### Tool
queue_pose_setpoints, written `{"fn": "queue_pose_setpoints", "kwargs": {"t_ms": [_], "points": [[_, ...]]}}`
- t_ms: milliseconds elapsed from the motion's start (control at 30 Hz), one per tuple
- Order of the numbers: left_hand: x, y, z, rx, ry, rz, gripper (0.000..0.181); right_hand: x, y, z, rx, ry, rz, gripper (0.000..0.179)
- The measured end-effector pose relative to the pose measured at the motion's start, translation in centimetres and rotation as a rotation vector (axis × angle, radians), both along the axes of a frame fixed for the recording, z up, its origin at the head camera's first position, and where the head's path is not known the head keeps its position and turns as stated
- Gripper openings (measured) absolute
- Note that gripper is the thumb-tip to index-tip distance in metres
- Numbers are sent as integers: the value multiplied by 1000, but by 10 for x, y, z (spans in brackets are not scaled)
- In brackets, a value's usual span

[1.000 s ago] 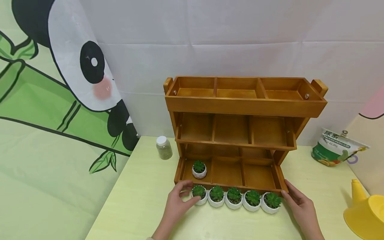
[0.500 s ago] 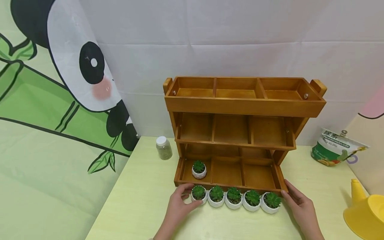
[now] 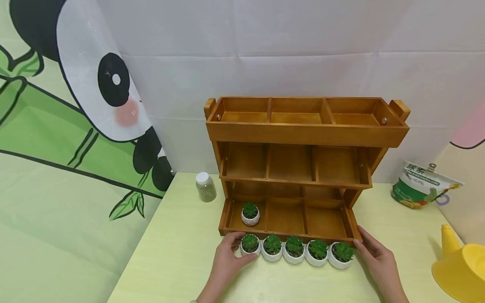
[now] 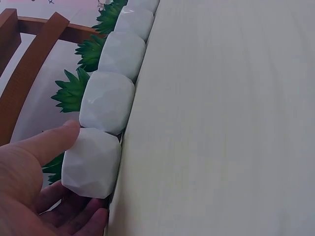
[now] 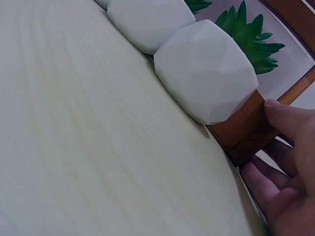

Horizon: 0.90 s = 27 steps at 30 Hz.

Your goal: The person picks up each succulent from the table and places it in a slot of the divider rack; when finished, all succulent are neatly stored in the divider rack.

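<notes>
My left hand (image 3: 228,261) holds the leftmost potted succulent (image 4: 92,162) of a front row, thumb on one side of its white faceted pot and fingers round the other. Several more succulents (image 3: 294,249) in matching pots stand side by side along the front of a brown wooden shelf rack (image 3: 308,132). At the rack's bottom right front corner, my right hand (image 3: 379,261) grips the bottom tray (image 5: 248,125), thumb at the front and fingers along the side. Another potted succulent (image 3: 250,213) sits inside the bottom tray's left compartment.
A white-capped jar (image 3: 206,187) stands left of the rack. To the right are a clipped green and white bag (image 3: 420,185) and a yellow watering can (image 3: 460,269). A pale cloth wall (image 3: 303,50) rises behind the rack.
My left thumb and fingers have closed in on the leftmost pot. The right hand stays at the tray corner, and the pots keep their places while the view shifts slightly.
</notes>
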State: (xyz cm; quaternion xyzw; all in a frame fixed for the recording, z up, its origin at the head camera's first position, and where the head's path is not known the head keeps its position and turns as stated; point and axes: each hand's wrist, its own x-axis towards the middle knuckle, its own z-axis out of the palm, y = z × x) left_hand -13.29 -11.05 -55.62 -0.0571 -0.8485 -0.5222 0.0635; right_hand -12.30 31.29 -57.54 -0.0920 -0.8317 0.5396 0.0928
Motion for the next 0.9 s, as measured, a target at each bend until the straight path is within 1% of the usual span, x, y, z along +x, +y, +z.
{"fn": "queue_pose_setpoints", "kwargs": {"t_ms": [167,333,500,800,900], "points": [[-1,0,-1,-3,10,-10,65,0,0,1,4,8,2,58],[-2,0,-3,0,17,-13,63,1,2,-1,14,-12,0,60],[-2,-1,-3,12,22,-15,61,1,2,-2,14,-9,2,59],[-1,0,-1,104,-14,-47,59,1,2,-3,5,3,4,59],[-1,0,-1,115,-18,-55,59,2,2,-2,10,-1,5,59]]}}
